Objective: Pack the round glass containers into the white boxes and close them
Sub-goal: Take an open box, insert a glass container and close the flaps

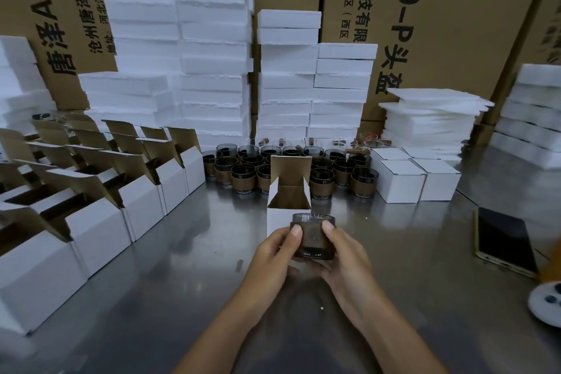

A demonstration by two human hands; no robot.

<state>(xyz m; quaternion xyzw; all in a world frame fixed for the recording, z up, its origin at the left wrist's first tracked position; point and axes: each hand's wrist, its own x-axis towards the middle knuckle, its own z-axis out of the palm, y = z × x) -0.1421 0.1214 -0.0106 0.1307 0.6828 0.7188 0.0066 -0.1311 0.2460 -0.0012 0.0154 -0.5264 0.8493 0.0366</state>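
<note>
I hold one round dark glass container [313, 237] with a brown band between both hands, just in front of an open white box [288, 203] whose lid flap stands up. My left hand [273, 255] grips its left side, thumb on top. My right hand [340, 255] grips its right side and underside. Several more glass containers [291, 167] stand in a cluster behind the box. Three closed white boxes [416, 179] sit to the right of that cluster.
Rows of open white boxes [100, 191] line the left of the metal table [182, 282]. Stacks of white foam [212, 48] and brown cartons [455, 9] stand behind. A phone [505, 240] lies at right; a white round object [546, 304] sits at the right edge.
</note>
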